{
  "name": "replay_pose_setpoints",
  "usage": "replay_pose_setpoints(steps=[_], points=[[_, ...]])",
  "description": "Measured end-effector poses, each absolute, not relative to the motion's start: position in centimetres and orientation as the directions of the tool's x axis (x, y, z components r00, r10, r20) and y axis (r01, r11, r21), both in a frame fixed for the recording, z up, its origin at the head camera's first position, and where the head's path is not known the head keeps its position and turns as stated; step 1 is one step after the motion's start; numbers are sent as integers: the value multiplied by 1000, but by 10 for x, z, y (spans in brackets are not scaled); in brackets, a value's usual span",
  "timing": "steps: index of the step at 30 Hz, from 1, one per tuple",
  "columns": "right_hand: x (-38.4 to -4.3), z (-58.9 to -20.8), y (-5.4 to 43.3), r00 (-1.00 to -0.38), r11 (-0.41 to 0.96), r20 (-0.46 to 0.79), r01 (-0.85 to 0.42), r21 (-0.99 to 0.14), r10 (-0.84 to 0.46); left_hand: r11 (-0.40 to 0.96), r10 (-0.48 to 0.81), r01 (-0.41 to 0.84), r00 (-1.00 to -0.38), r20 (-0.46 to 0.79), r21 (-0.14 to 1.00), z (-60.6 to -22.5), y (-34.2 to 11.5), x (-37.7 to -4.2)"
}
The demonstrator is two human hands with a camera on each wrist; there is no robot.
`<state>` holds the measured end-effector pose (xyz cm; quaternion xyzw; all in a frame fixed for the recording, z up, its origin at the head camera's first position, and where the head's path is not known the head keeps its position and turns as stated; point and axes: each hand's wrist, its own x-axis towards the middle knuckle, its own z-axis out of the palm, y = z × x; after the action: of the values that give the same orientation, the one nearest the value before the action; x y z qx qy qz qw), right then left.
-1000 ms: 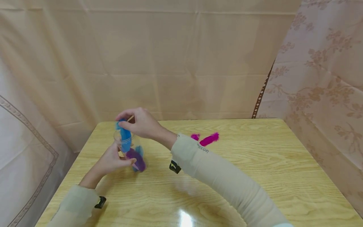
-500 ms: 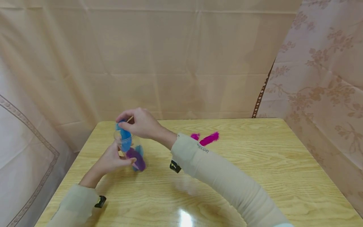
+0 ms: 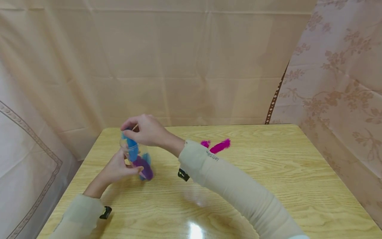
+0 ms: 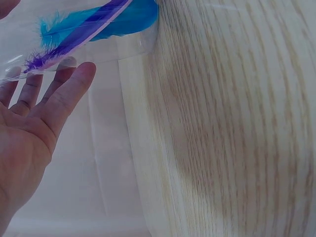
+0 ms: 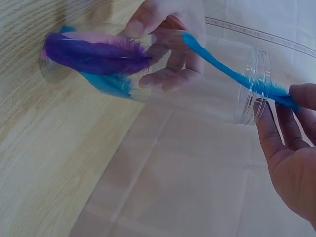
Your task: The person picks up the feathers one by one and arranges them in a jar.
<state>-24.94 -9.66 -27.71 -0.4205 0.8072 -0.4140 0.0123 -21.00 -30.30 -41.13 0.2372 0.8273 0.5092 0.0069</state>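
Well, the clear jar (image 5: 217, 96) is over the L side of the desk (image 3: 298, 176), & the L hand (image 3: 119, 167) is curled round it, thumb on one side, fingers on the other. The R hand (image 3: 150, 131) is at the top, pinching the end of a long blue feather (image 5: 217, 61) btwn thumb & fingers. That feather is part in, part out, right thru the jar's mouth. A purple feather (image 5: 91, 55) & another blue feather (image 5: 108, 85) sit low inside. Pink feathers (image 3: 220, 146) lie on the desk. Can't tell if the jar touches it. To do this bit well, I'd say hold the jar firm w/o squashing, pinch softly b/c feathers may bend, aim for the mouth's middle & don't rub fluff on the rim.
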Motion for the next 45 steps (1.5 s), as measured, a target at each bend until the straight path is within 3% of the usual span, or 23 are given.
replay_pose_setpoints(steps=[32,45], points=[[-248,-275,-96,-659,332,324,-669,-665,-679,423,363,347,-911,194,837,-408,-300,-209],[-240,-271,-95,-611,338,307,-713,-615,-730,425,364,344,-912,190,837,-411,-303,-209]])
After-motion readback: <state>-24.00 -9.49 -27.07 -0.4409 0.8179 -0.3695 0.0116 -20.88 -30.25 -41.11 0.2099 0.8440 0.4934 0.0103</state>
